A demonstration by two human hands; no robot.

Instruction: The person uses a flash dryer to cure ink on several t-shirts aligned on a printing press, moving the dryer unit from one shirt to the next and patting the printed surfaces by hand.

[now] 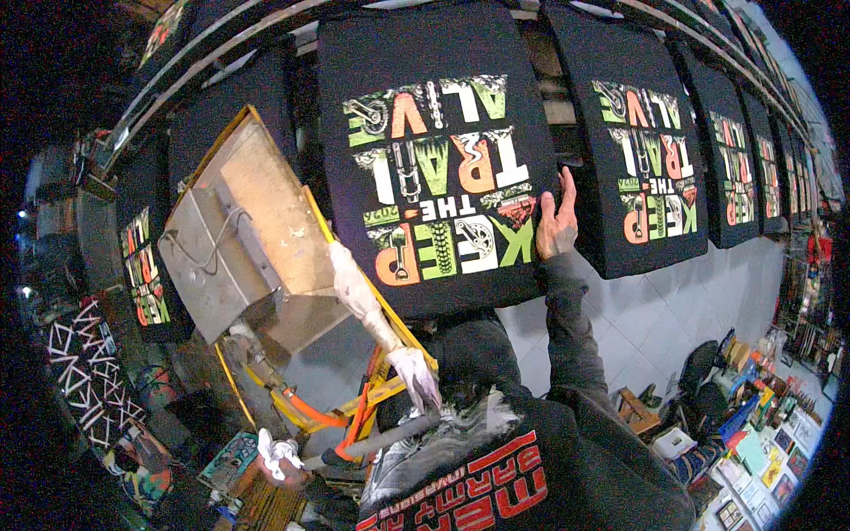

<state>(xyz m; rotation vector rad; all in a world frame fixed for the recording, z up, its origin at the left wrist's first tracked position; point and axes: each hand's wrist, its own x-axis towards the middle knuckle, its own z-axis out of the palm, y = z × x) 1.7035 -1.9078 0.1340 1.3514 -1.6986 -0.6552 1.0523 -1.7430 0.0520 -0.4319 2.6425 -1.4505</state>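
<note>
Lying L of R hand (558, 219), long axis fore-aft: black fabric tee w/ multicolour print (440, 168). R nearer, open, at tee's edge; L hand (282, 472) nearside-L of tee, by crumpled white cloth (278, 447), grip can't tell.

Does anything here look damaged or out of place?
Yes: crumpled white wrapping bunches raggedly along the side of the yellow-framed grey metal unit, perhaps a makeshift repair. A thin grey wire loops loosely across it. The colourful print on the central black fabric shirt looks intact.
</note>
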